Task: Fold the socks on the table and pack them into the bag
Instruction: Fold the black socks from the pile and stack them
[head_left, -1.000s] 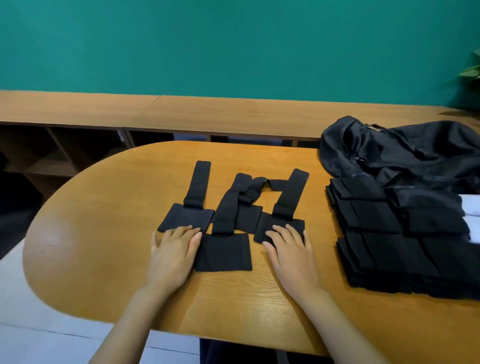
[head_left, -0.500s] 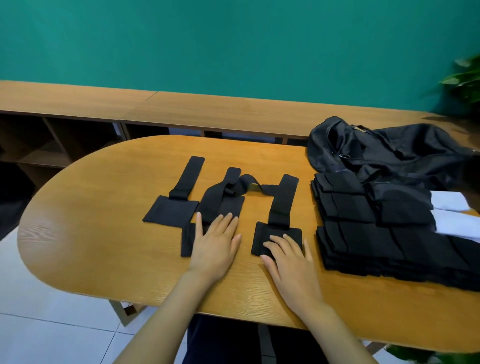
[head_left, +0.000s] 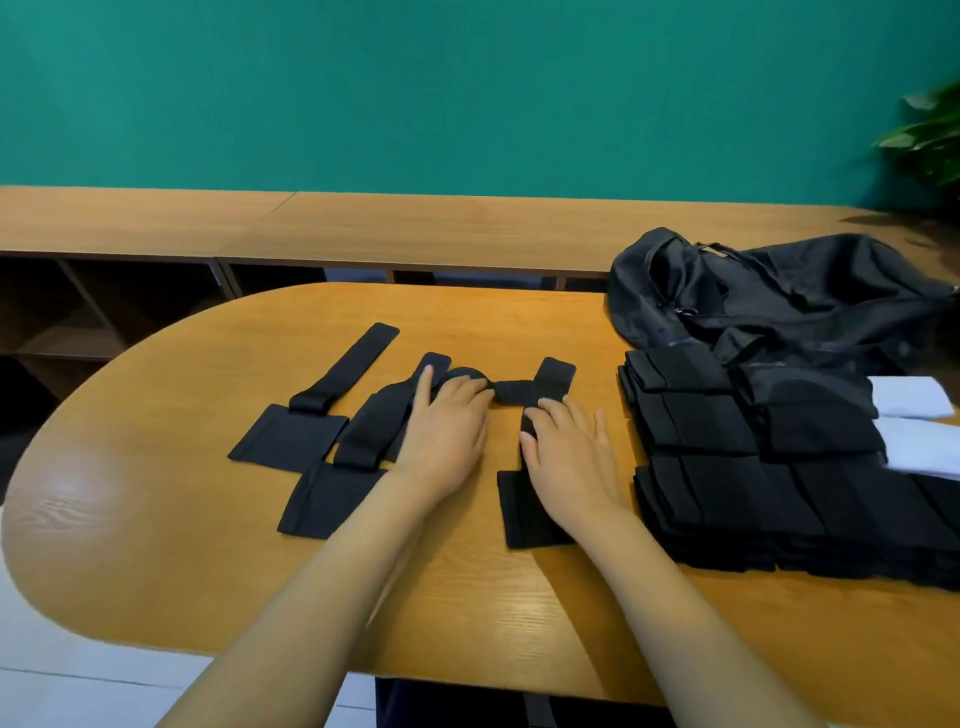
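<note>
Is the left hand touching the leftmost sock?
Apart. In the head view the left hand rests on the middle socks; one of them separates it from the leftmost sock.

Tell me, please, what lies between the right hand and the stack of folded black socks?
Only a narrow strip of bare table separates the right hand from the stack of folded black socks, as the head view shows.

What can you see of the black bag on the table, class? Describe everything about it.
The black bag lies slumped and crumpled at the far right of the wooden table, not upright. Its thin fabric looks slightly glossy, like nylon, with deep folds and a small metal fitting showing. The stack of folded black socks sits against its near side. The left hand and right hand are both away from it, on the unfolded socks.
</note>
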